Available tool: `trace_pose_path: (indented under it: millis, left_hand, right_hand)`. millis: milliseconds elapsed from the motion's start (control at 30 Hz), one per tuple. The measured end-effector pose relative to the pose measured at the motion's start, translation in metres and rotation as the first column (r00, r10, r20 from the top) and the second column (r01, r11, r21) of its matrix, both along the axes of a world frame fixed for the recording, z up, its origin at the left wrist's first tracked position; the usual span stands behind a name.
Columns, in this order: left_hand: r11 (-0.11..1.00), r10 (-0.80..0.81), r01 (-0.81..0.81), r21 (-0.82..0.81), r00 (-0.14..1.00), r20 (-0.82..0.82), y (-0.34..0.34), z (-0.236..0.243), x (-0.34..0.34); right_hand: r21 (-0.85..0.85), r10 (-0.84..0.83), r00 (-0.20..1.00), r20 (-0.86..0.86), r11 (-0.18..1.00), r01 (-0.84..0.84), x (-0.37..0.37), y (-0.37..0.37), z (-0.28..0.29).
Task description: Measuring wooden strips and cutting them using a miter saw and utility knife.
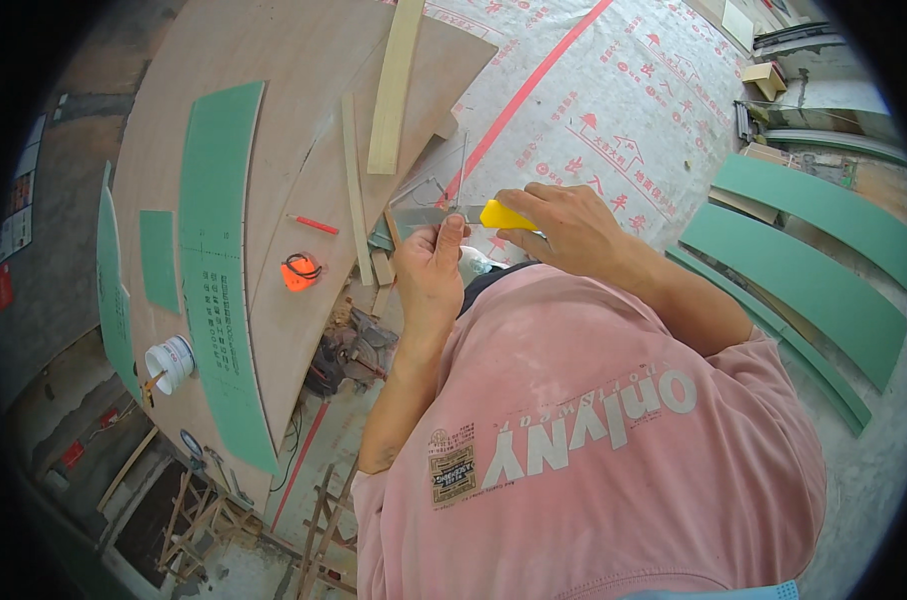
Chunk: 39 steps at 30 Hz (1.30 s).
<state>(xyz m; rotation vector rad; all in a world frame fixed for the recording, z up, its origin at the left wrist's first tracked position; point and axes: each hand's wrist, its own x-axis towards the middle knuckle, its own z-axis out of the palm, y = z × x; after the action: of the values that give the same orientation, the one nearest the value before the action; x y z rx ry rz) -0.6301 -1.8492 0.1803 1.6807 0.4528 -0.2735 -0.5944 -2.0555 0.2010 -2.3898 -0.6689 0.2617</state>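
Just ahead of the pink T-shirt [594, 440], a yellow-handled tool [506, 217] bridged both hands, its long axis running roughly left to right across the body. The right hand [571, 228] was closed around the handle from the right, so it was the nearer to that end; the flat grey blade [414, 214] pointed away from it, leftward, to the left hand [432, 265]. There the thumb lay over the blade and the fingers curled together beneath, apparently pinched on it, though how firmly could not be told. Off to the left, well apart from either hand, a white bucket [177, 362] stood on the plywood sheet [299, 130] close beside a long green board [214, 170]; a tan stick [155, 382] showed at its mouth, but its contents could not be made out. Between bucket and left hand, on the same sheet, were an orange case [298, 273] with a dark loop, probably a tape measure, and a red pencil [314, 225] lying near a narrow wooden strip [355, 180].
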Motion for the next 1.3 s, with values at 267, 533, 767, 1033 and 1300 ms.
trace_pose_path:
  millis: [267, 533, 767, 1033, 1300]
  left_hand:
    - [1.000, -0.022, 0.022, -0.015, 1.000, 0.014, 0.001, -0.002, 0.001]
    - [0.837, -0.160, 0.056, -0.544, 0.977, -0.145, 0.017, -0.009, -0.002]
    - [0.807, -0.103, 0.014, -0.591, 0.988, -0.117, 0.010, 0.001, -0.002]
    - [0.949, -0.024, -0.010, -0.315, 0.994, -0.105, 0.007, -0.002, -0.007]
    - [0.776, -0.106, 0.025, -0.630, 0.990, -0.091, 0.009, 0.005, -0.003]
  right_hand:
    - [0.066, -0.031, 0.999, -0.010, 0.997, 0.031, 0.000, 0.000, -0.002]
    - [0.001, 0.029, 0.997, -0.076, 1.000, -0.029, -0.008, 0.002, -0.002]
    - [0.023, 0.042, 0.997, -0.065, 0.999, -0.041, -0.009, 0.002, -0.002]
    - [0.016, 0.017, 1.000, -0.026, 1.000, -0.017, -0.005, 0.000, -0.003]
    - [0.029, 0.053, 0.995, -0.087, 0.998, -0.051, -0.010, 0.000, -0.002]
